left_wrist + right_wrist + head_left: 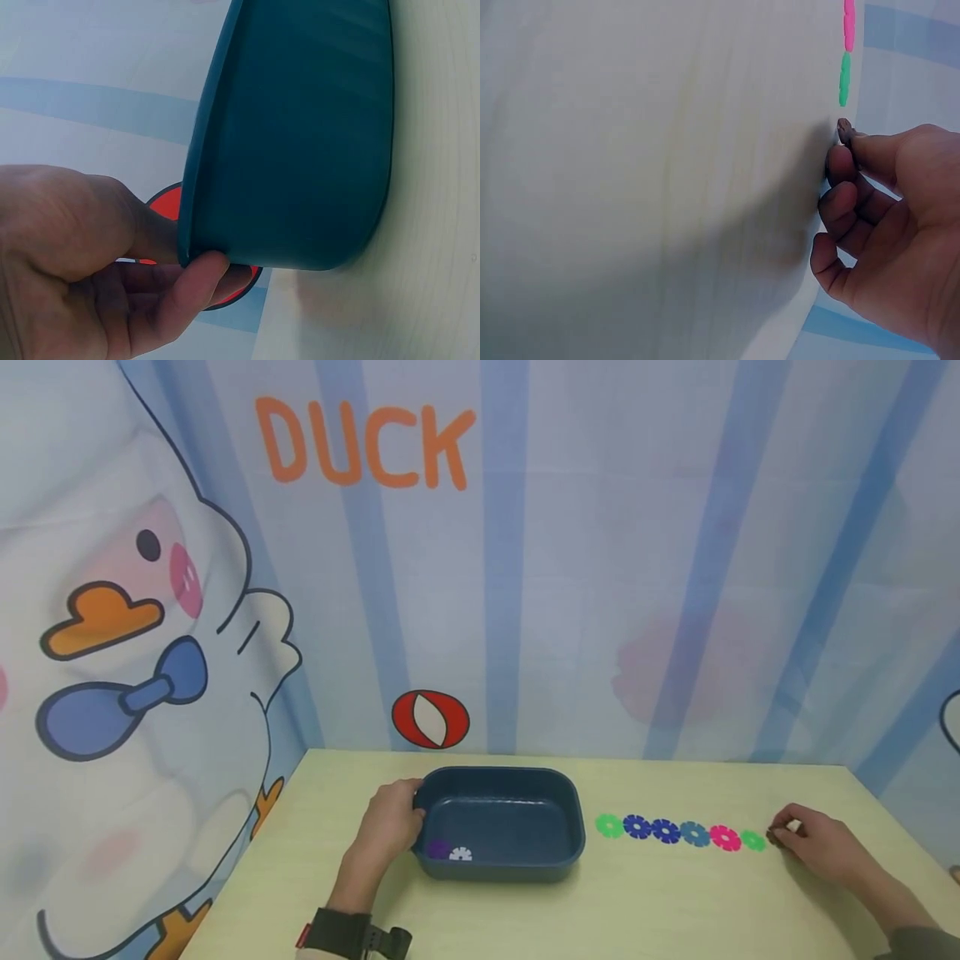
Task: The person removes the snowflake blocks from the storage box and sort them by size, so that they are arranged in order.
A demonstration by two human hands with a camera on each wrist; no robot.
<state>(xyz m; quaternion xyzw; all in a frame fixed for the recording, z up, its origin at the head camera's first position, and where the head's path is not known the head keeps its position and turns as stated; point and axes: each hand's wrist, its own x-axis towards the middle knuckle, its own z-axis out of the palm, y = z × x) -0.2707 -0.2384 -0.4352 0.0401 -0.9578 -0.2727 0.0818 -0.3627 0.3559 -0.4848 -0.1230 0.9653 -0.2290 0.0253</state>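
Note:
My left hand (392, 814) grips the left rim of a dark blue plastic basin (502, 868), thumb and fingers on either side of the edge. Inside, at the front left corner, lie a purple notched disc (438, 849) and a white one (461, 854). At the right end of a row of snowflake discs, my right hand (823, 847) pinches a dark brown snowflake disc (845, 132) between thumb and index finger, close to the tabletop. Nearest to it in the row is a green disc (753, 841), then a pink one (725, 837). A small white patch shows between the right fingers.
Further left, the row continues with a grey-blue disc (695, 833), two dark blue discs (666, 831) and a light green disc (610, 826) near the basin's right side. All lie on a pale wooden table (675, 910). A printed duck curtain (570, 560) hangs behind.

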